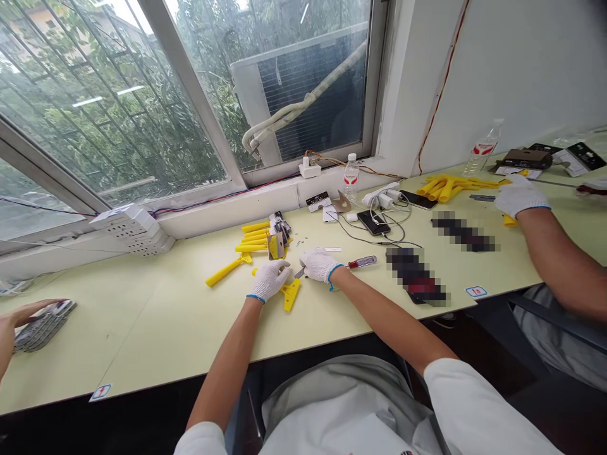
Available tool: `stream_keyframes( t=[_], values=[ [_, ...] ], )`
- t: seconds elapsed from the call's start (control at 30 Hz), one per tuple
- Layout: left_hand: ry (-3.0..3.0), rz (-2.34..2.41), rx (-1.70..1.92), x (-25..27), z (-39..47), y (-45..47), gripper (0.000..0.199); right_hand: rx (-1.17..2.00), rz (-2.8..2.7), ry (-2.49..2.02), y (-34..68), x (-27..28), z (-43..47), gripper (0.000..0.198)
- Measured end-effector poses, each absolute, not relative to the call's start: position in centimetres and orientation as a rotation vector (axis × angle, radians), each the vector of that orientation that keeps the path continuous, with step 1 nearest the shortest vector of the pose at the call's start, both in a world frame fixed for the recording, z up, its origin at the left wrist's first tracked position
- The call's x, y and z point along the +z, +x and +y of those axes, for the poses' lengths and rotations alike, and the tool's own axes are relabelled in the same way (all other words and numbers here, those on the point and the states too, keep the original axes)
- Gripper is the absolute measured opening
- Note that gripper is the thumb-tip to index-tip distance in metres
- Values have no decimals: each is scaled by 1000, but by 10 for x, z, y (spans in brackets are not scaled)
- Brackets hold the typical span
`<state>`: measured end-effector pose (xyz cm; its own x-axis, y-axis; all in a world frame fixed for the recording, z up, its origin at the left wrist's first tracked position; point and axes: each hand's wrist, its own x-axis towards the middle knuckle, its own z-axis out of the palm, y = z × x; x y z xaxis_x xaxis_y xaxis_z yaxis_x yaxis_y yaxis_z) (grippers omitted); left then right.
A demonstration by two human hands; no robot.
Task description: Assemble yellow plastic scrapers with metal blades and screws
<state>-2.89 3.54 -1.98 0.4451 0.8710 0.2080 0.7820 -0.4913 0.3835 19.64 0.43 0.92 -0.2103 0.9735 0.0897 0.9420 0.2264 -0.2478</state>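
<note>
My left hand (269, 280), in a white knit glove, is closed over the handle of a yellow scraper (291, 294). The scraper's flared head sticks out to the right of the hand, low over the table. Pinched in my gloved right hand (318, 264) is a small flat grey metal piece (300, 273), close to my left fingertips. A screwdriver (363, 261) with a red and clear handle lies beside my right wrist. Another yellow scraper (226, 272) rests left of my hands. Behind them is a pile of yellow scrapers (256, 237) with dark and metallic heads.
Tiny dark bits (300, 241) lie by the pile. Phones (374, 222), white cables and a bottle (351, 174) stand toward the window. A co-worker's gloved hand (520, 194) is near yellow handles (450, 186) at right. Another person's hand (33, 309) touches grey stacked pieces at left.
</note>
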Motion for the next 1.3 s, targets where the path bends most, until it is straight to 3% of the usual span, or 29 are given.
stream_keyframes(
  t=[0.43, 0.93, 1.13, 1.3],
  values=[
    [2459, 1423, 567, -18, 34, -29, 33, 254, -2458, -1733, 201, 4, 13, 47],
    [2459, 1385, 588, -21, 36, -32, 33, -46, -2108, -1584, 210, 4, 23, 43],
    [2474, 1280, 543, -19, 31, -29, 33, -118, -1973, -1478, 210, 2, 21, 35],
    [2513, 1103, 467, -7, 24, -27, 36, -135, -1891, -1443, 210, 1, 20, 17]
  ],
)
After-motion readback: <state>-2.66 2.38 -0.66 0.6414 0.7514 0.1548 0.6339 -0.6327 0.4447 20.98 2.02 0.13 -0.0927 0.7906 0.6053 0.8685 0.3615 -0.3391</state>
